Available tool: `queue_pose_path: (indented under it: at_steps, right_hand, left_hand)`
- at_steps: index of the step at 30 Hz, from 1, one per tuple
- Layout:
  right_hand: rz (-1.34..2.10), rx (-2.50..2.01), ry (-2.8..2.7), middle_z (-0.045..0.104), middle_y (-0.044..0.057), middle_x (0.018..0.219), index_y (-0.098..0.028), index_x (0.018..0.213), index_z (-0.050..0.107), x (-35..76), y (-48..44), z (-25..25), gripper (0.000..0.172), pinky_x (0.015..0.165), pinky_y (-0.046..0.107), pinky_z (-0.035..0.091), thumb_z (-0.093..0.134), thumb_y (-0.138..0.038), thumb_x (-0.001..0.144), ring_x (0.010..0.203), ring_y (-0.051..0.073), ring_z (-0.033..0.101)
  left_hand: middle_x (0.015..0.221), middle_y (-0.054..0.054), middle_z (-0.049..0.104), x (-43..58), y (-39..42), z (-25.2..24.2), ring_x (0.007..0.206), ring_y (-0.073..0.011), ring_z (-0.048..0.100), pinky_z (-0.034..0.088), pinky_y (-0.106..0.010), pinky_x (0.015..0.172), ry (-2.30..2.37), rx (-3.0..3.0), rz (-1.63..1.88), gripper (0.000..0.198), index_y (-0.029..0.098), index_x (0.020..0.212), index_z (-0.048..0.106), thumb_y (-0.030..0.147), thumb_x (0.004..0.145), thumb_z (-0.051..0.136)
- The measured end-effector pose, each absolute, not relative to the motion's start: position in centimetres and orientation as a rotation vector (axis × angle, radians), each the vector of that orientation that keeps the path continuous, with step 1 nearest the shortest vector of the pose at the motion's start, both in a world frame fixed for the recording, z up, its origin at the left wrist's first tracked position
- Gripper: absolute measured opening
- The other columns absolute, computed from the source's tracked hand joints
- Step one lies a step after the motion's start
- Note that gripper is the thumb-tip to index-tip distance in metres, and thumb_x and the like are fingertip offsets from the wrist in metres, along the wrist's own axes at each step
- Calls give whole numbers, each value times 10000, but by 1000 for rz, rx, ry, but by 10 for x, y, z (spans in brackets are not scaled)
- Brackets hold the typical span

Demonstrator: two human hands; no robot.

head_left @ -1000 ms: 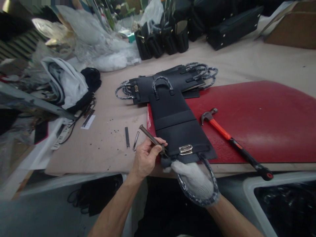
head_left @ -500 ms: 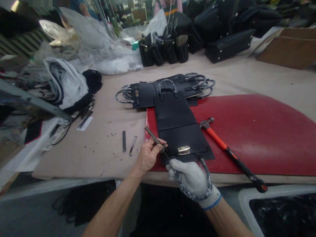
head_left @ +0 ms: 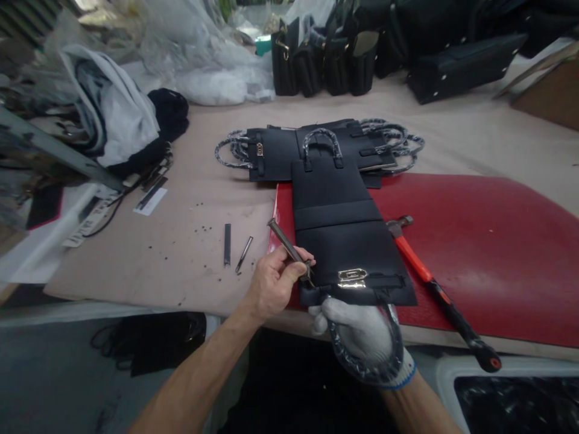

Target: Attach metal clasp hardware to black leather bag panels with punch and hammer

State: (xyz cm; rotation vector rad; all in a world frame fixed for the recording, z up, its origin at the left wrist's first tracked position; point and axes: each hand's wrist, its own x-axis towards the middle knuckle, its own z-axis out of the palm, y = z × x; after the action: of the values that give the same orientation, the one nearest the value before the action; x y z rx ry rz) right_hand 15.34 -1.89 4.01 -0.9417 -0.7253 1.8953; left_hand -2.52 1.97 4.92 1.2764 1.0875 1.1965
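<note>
Everything has slid a little to the right in my view since half a second ago, hammer point(head_left: 446, 306) and red mat point(head_left: 488, 241) included; against the mat, little seems changed. My left hand point(head_left: 274, 280) is clenched around the metal tool point(head_left: 288, 246), thumb pressed along its lower part. My gloved right hand point(head_left: 362, 330) is at the near edge of the black bag panel point(head_left: 348, 244), with the plastic-wrapped handle point(head_left: 368, 375) looping over it; whether those fingertips really pinch anything, I can't tell.

To do this well, I'd say, keep the panel's edge snug and flat with the glove, settle the tip exactly before any pressure goes on, and stay off that shiny clasp point(head_left: 351, 277).

And the lines now: tool leaning, flared head up and to the left, tip slanting down to the right at the panel's near left corner. Panel on the mat's left part, its far end overlapping the stacked pieces point(head_left: 275, 154), long axis running away from me and slightly left.
</note>
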Motion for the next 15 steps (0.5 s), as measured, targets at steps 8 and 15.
queue_pose_path:
  at_steps: [8,15]
  right_hand:
    - [1885,-971,-809,726,67,692,-149,774,774,157,-16,42,150,605,299,573,791,-296,751,596,187,675]
    - [1917,-933,-779,726,62,695,-158,775,777,155,-15,45,171,570,283,556,829,-312,722,590,183,667]
  left_hand:
    - [987,-89,775,-24,20,54,921,-211,762,605,-294,830,1072,1215,1174,152,150,1023,693,254,951,609]
    - [994,-88,781,-24,16,56,923,-213,761,606,-290,816,1098,1257,1179,148,158,1028,698,244,944,613]
